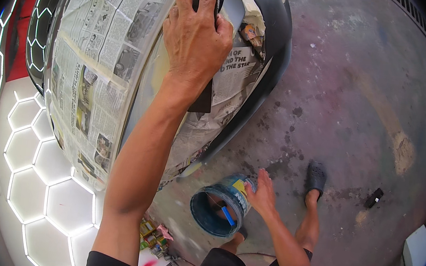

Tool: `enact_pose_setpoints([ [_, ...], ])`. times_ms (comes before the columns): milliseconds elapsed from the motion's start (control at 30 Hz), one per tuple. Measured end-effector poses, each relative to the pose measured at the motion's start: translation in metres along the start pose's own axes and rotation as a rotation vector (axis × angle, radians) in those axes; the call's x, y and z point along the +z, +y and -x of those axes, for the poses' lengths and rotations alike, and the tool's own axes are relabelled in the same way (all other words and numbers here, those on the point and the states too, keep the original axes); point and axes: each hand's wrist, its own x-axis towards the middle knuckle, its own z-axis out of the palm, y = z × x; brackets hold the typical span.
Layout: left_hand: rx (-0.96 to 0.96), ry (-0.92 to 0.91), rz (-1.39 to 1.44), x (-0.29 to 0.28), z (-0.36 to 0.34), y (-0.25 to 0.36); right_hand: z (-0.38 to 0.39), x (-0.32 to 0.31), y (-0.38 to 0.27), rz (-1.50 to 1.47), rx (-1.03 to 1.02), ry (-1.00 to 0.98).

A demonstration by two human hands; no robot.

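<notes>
My left hand [197,42] is wrapped over the top of a long black sanding block [203,100], whose lower end shows past my wrist. The block lies against a car body panel [151,78] with a pale yellowish patch, partly hidden by my hand and forearm. Newspaper masking [102,41] covers the car on both sides of this strip. Lower down, my right hand [263,194] holds nothing, its fingers stretched out beside a dark blue bucket [197,220]. Inside the bucket is a blue object [228,216], too small to name.
A dark bumper edge [268,87] curves along the car's right side. The stained grey floor [352,112] carries a small black object [373,198]. My foot in a dark clog [316,176] stands right of the bucket. Small boxes [154,236] lie at lower left, near lit hexagon panels [70,206].
</notes>
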Motion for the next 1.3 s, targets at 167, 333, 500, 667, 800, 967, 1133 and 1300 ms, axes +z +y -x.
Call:
enact_pose_setpoints([
  [167, -0.064, -0.154, 0.075, -0.04, 0.061, -0.002, 0.0, -0.015, 0.009, -0.027, 0.011, 0.059],
  [333, -0.029, -0.039, 0.062, -0.005, 0.008, 0.01, 0.0, -0.005, 0.001, -0.033, -0.014, 0.06],
  [500, -0.056, -0.119, 0.103, -0.023, 0.053, 0.006, -0.001, -0.017, 0.009, -0.034, 0.018, 0.055],
  [667, -0.045, -0.043, 0.043, 0.003, -0.002, 0.017, -0.001, -0.005, -0.002, -0.058, -0.002, 0.044],
  [800, -0.086, -0.106, 0.126, -0.008, 0.025, 0.022, -0.002, -0.015, 0.004, -0.075, 0.025, 0.047],
  [967, -0.107, -0.048, 0.098, -0.004, 0.02, 0.017, 0.001, -0.014, 0.001, -0.062, 0.03, 0.033],
  [1133, -0.051, -0.043, 0.086, 0.002, 0.014, 0.025, 0.0, -0.009, 0.005, -0.057, 0.017, 0.043],
  [1300, -0.136, -0.065, 0.145, -0.009, 0.036, 0.018, -0.003, -0.016, 0.013, -0.051, -0.009, 0.119],
])
